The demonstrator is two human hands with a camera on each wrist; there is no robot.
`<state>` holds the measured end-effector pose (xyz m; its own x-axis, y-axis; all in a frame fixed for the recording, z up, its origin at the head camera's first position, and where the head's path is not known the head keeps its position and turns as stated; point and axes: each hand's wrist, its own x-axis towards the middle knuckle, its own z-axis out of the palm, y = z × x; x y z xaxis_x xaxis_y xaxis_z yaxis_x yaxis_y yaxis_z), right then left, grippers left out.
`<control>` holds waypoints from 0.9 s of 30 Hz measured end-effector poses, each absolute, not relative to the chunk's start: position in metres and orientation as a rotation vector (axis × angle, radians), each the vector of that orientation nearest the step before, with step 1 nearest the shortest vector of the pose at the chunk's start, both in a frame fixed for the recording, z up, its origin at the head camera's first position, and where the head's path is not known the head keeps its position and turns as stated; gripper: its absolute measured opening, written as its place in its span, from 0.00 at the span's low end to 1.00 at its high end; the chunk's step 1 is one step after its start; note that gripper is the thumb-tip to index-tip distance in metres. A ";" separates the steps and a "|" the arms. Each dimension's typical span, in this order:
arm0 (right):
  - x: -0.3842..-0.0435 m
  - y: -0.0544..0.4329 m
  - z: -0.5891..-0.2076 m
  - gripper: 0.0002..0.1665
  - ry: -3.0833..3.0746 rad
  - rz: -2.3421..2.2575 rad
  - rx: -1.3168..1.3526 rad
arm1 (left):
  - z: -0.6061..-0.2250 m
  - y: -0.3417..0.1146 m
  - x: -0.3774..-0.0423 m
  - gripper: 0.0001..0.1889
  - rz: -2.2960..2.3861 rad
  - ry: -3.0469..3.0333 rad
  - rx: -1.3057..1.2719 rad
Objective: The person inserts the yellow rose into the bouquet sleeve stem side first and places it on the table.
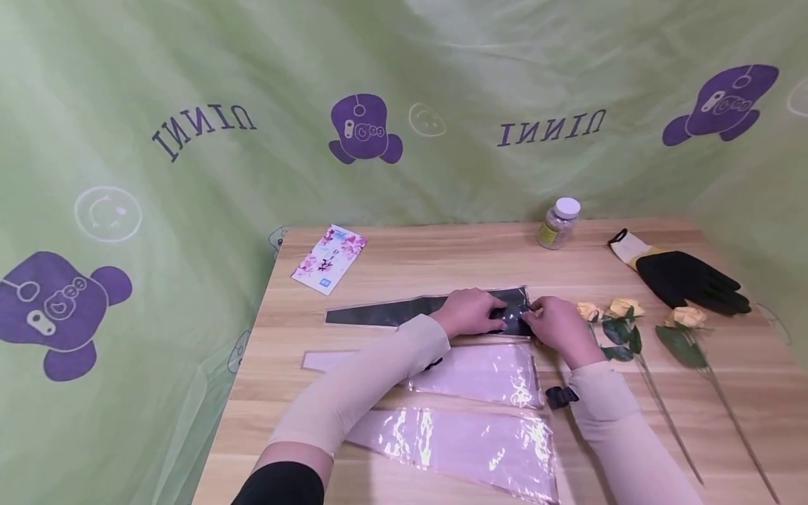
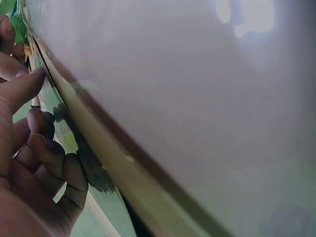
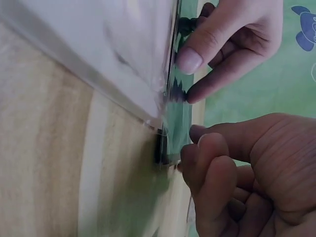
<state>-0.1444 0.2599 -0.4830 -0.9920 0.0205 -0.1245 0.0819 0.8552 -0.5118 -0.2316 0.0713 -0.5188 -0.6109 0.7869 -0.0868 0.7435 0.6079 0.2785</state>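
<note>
A tapered black bouquet sleeve [image 1: 372, 313] in shiny clear film lies flat across the table, its wide end to the right. My left hand [image 1: 468, 313] rests on it near that end, thumb and fingertips touching the film with nothing gripped between them. At the wide end's edge, my right hand [image 1: 560, 328] pinches the sleeve between thumb and finger. The right wrist view shows these right fingertips [image 3: 205, 143] close together at the edge. Two pale lilac sleeves, a middle one [image 1: 473, 372] and a front one [image 1: 467, 445], lie nearer me.
Yellow artificial roses [image 1: 625, 308] with long stems lie on the right, below a black-coated work glove [image 1: 688, 277]. A white-capped bottle [image 1: 558, 224] stands at the back. The flower-printed packet [image 1: 330, 259] lies back left. Green printed cloth [image 1: 442, 182] hangs behind the table.
</note>
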 end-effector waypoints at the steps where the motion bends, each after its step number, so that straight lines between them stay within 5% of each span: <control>1: -0.144 0.261 -0.483 0.16 2.916 -0.826 0.089 | -0.518 0.072 -0.231 0.26 0.316 2.630 1.273; 8: -0.143 0.262 -0.485 0.07 3.051 -0.832 0.019 | -0.516 0.071 -0.230 0.24 0.315 2.643 1.280; 20: -0.144 0.258 -0.478 0.11 3.032 -0.958 -0.094 | -0.519 0.072 -0.235 0.23 0.359 2.654 1.276; 27: -0.140 0.252 -0.484 0.07 3.101 -0.986 -0.153 | -0.520 0.070 -0.234 0.11 0.898 2.579 1.092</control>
<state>-0.1403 0.2519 -0.4838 -0.9889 -0.0544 0.1382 -0.1242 0.8130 -0.5689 -0.2343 0.0696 -0.5198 -0.7068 0.7056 0.0500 0.5840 0.5422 0.6041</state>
